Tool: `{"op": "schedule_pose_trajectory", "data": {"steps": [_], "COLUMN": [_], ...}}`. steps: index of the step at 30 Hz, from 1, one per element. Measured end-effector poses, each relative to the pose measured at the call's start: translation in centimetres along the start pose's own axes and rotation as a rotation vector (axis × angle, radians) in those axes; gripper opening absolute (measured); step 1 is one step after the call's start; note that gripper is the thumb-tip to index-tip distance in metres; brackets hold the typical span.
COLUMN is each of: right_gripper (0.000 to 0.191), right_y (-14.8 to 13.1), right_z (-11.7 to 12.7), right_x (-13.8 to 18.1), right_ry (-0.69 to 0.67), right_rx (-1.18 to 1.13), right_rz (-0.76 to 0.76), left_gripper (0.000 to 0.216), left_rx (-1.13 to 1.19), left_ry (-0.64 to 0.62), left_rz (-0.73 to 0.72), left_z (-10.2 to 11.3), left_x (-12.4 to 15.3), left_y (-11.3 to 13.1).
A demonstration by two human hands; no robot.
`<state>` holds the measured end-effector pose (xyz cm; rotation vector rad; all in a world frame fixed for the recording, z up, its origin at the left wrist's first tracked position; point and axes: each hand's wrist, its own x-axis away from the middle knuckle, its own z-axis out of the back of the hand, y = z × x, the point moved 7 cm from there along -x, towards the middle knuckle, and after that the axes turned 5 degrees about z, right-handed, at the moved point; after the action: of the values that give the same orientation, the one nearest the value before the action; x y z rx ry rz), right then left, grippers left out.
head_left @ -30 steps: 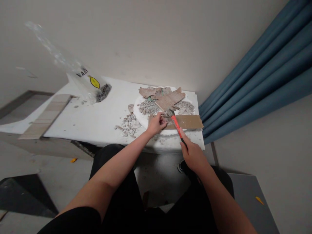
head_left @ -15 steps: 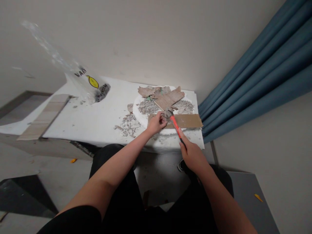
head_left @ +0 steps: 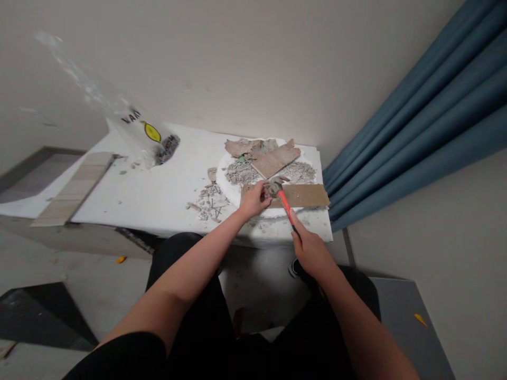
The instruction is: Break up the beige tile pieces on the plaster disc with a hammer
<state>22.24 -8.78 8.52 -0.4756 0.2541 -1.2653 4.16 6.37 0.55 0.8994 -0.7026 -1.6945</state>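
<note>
My right hand [head_left: 312, 252] is wrapped round the dark end of a hammer [head_left: 284, 201] with a red handle. The hammer's grey head lies just right of my left fingertips, above a brown board [head_left: 307, 196]. My left hand [head_left: 254, 200] rests at the board's left part with its fingers curled in a pinch; what they hold is too small to make out. Beneath the board is a round white slab [head_left: 226, 186] bearing grey rubble [head_left: 240, 173]. Broken brown pieces [head_left: 277, 160] lie on top of the rubble at the back.
A white-covered table [head_left: 186, 179] stands against the wall. Nails and crumbs [head_left: 212, 205] are scattered left of the slab. A clear plastic bag [head_left: 134, 134] with dark contents stands further left, near a wood-patterned plank [head_left: 75, 187]. Blue curtains [head_left: 415, 111] hang at the right.
The hammer head has shifted very slightly near my left fingertips. Both hands stay in nearly the same place, and the surroundings look the same.
</note>
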Motion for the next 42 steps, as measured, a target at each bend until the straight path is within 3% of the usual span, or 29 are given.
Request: {"op": "schedule_pose_trajectory", "data": {"steps": [4, 6, 10, 14, 16, 19, 24, 27, 28, 32, 37, 42], "right_gripper": [0.065, 0.066, 0.066, 0.066, 0.067, 0.068, 0.067, 0.067, 0.067, 0.068, 0.068, 0.070], "right_y": [-0.1, 0.0, 0.2, 0.0, -0.1, 0.0, 1.3, 2.4, 2.8, 3.6, 3.4, 3.4], "right_z": [0.5, 0.1, -1.1, -0.7, -1.2, -1.8, 0.0, 0.5, 0.4, -0.4, -0.8, -0.6], "right_x": [0.0, -0.2, -0.4, -0.2, -0.2, -0.4, -0.7, -0.9, -1.0, -1.4, -1.6, -1.8], "right_ry": [0.068, 0.035, -0.080, -0.004, -0.034, -0.096, 0.056, 0.077, 0.068, 0.032, 0.010, -0.001], "right_rx": [-0.017, 0.007, 0.064, 0.067, 0.061, 0.041, 0.027, 0.027, 0.027, 0.042, 0.081, 0.085], "right_rz": [0.024, 0.013, -0.027, -0.013, -0.003, -0.001, -0.044, -0.052, -0.062, -0.089, -0.086, -0.100], "left_gripper": [0.071, 0.069, 0.071, 0.070, 0.066, 0.057, 0.031, 0.010, 0.005, 0.025, 0.020, 0.026], "left_rx": [0.056, 0.092, 0.181, 0.212, 0.192, 0.145, -0.009, -0.134, -0.202, -0.402, -0.478, -0.486], "left_ry": [0.033, 0.058, 0.134, 0.143, 0.164, 0.262, 0.528, 0.478, 0.397, 0.054, -0.192, -0.143], "left_rz": [-0.087, -0.106, -0.061, -0.038, -0.031, 0.015, 0.256, 0.383, 0.420, 0.486, 0.461, 0.419], "left_z": [0.6, 0.8, 1.2, 1.4, 2.1, 4.8, 11.7, 13.8, 13.8, 11.2, 5.9, 4.3], "left_x": [0.0, -0.1, -0.4, -0.7, -0.9, -1.2, -0.6, 0.4, 0.8, 3.0, 5.9, 7.1], "left_y": [0.5, 0.4, -0.3, -0.3, -0.3, -0.9, -5.1, -8.4, -9.4, -12.1, -11.2, -9.3]}}
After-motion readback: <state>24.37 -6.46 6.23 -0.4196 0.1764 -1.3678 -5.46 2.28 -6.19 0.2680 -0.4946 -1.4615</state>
